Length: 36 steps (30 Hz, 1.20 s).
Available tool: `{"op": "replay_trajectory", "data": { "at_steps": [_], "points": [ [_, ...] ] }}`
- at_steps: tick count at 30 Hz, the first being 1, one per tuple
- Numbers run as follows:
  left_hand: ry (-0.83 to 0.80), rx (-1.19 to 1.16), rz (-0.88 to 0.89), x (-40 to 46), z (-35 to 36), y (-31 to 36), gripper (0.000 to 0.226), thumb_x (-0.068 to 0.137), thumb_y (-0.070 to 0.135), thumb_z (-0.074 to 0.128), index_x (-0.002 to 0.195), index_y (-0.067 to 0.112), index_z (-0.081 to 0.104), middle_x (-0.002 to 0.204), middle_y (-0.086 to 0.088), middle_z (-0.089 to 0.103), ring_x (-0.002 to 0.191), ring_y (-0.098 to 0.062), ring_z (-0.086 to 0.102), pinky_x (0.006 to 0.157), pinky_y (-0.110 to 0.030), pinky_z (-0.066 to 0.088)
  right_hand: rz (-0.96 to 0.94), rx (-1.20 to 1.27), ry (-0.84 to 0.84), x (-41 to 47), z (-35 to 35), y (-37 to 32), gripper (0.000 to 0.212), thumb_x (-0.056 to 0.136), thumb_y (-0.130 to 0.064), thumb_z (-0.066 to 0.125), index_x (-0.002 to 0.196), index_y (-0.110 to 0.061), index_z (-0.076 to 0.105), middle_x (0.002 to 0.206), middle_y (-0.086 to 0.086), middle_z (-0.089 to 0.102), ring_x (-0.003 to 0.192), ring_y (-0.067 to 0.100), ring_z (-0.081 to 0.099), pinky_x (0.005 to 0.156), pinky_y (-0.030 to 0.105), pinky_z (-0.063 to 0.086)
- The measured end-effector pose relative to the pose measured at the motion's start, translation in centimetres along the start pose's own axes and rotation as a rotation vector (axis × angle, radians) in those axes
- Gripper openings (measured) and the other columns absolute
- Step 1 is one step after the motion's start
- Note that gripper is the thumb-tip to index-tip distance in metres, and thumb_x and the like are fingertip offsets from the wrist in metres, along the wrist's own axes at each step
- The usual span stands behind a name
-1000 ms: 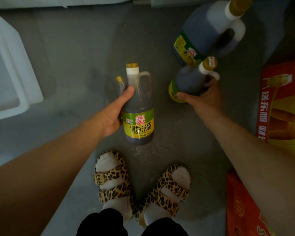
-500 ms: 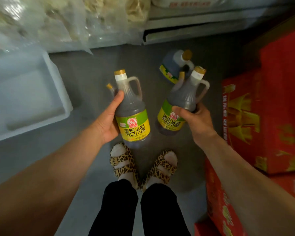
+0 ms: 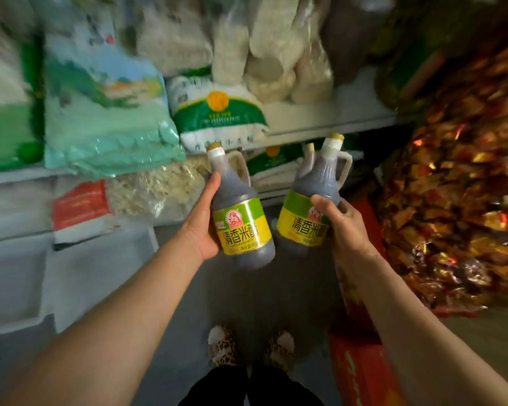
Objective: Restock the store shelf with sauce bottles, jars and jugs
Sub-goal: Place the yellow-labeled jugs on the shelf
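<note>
both vinegar jugs upright, necks toward shelf (image 3: 329, 118) ahead; left hand (image 3: 201, 227) wraps left jug (image 3: 241, 218), right hand (image 3: 345, 227) clasps right jug (image 3: 314, 197)

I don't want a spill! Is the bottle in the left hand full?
Nearly full. Dark liquid fills the bottle up into its neck, and the left hand holds it upright.

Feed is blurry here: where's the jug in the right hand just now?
In the head view it is right of centre, held upright in the right hand: the right jug sits beside the left jug, in front of the lower shelf edge.
</note>
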<state>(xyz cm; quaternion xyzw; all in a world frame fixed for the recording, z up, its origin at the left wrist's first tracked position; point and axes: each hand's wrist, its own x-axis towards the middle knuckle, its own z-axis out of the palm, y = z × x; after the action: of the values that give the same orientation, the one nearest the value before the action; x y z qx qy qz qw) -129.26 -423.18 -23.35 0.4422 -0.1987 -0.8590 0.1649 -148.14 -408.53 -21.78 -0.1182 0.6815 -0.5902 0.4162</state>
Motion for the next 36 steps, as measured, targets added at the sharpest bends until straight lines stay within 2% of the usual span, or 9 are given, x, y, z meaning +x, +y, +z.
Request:
{"op": "replay_trajectory", "data": {
  "at_steps": [4,8,11,16,20,22,24,28,36],
  "points": [
    [-0.120,0.024,0.061,-5.3,6.1,5.8,0.071,0.072,0.074,0.064,0.119,0.021,0.070,0.113,-0.012,0.071,0.096,-0.030,0.069,0.095,-0.049,0.051,-0.123,0.009,-0.025,-3.8,1.2,-9.4,0.033,0.074,-0.032,0.076,0.096,-0.009,0.070,0.085,0.011,0.072,0.079,0.026,0.069,0.070,0.038,0.057],
    [-0.181,0.139,0.130,-9.6,11.1,10.5,0.099,0.055,0.086,0.064,0.130,0.021,0.063,0.124,-0.014,0.068,0.113,-0.033,0.066,0.100,-0.056,0.048,-0.202,0.005,-0.008,-6.2,2.1,-16.7,0.021,0.086,-0.024,0.076,0.095,-0.007,0.070,0.085,0.016,0.071,0.077,0.027,0.069,0.067,0.036,0.059],
    [-0.193,0.240,0.181,-12.0,14.3,13.0,0.101,0.055,0.090,0.056,0.130,0.022,0.062,0.119,-0.014,0.070,0.110,-0.033,0.067,0.102,-0.056,0.046,-0.265,-0.005,-0.009,-7.4,2.0,-21.0,0.041,0.079,-0.035,0.078,0.103,-0.003,0.071,0.098,0.021,0.075,0.084,0.030,0.073,0.078,0.043,0.060],
    [-0.304,0.292,0.192,-14.2,19.7,14.9,0.093,0.069,0.088,0.039,0.117,0.014,0.068,0.112,-0.017,0.072,0.097,-0.030,0.072,0.087,-0.046,0.054,-0.331,0.064,0.026,-7.8,0.8,-25.7,0.042,0.082,-0.033,0.078,0.107,0.000,0.071,0.099,0.020,0.075,0.084,0.028,0.073,0.077,0.041,0.060],
    [-0.399,0.297,0.240,-14.1,23.6,16.5,0.091,0.064,0.081,0.057,0.126,0.014,0.065,0.120,-0.016,0.069,0.109,-0.032,0.068,0.088,-0.048,0.056,-0.375,0.052,0.057,-6.0,-1.2,-29.1,0.039,0.084,-0.031,0.078,0.107,0.000,0.071,0.092,0.017,0.075,0.083,0.028,0.072,0.075,0.039,0.060],
    [-0.452,0.315,0.264,-13.5,25.9,17.5,0.102,0.049,0.073,0.080,0.130,0.014,0.062,0.124,-0.016,0.067,0.113,-0.033,0.066,0.096,-0.050,0.051,-0.399,0.063,0.058,-4.3,-2.6,-30.8,0.044,0.080,-0.034,0.081,0.107,0.000,0.071,0.095,0.019,0.075,0.086,0.030,0.071,0.082,0.045,0.059],
    [-0.502,0.337,0.284,-12.4,28.5,18.6,0.112,0.028,0.058,0.095,0.126,0.012,0.063,0.122,-0.017,0.068,0.108,-0.031,0.069,0.090,-0.047,0.055,-0.432,0.062,0.062,-2.3,-4.2,-32.9,0.044,0.081,-0.033,0.081,0.107,0.000,0.071,0.101,0.022,0.074,0.089,0.031,0.072,0.087,0.049,0.058],
    [-0.486,0.425,0.408,-9.5,34.5,20.3,0.108,0.011,0.045,0.100,0.107,0.007,0.069,0.105,-0.017,0.074,0.084,-0.027,0.075,0.062,-0.034,0.060,-0.494,0.052,0.078,2.5,-8.4,-38.0,0.034,0.085,-0.031,0.078,0.102,-0.001,0.072,0.100,0.020,0.075,0.088,0.028,0.073,0.081,0.041,0.059],
    [-0.379,0.460,0.707,-3.7,46.1,23.2,0.099,0.014,0.037,0.100,0.105,0.012,0.069,0.099,-0.013,0.076,0.082,-0.024,0.074,0.066,-0.035,0.061,-0.643,0.085,0.006,13.7,-18.1,-47.8,0.021,0.085,-0.022,0.077,0.100,-0.010,0.071,0.090,0.008,0.077,0.087,0.025,0.073,0.074,0.036,0.059]
  ]
}}
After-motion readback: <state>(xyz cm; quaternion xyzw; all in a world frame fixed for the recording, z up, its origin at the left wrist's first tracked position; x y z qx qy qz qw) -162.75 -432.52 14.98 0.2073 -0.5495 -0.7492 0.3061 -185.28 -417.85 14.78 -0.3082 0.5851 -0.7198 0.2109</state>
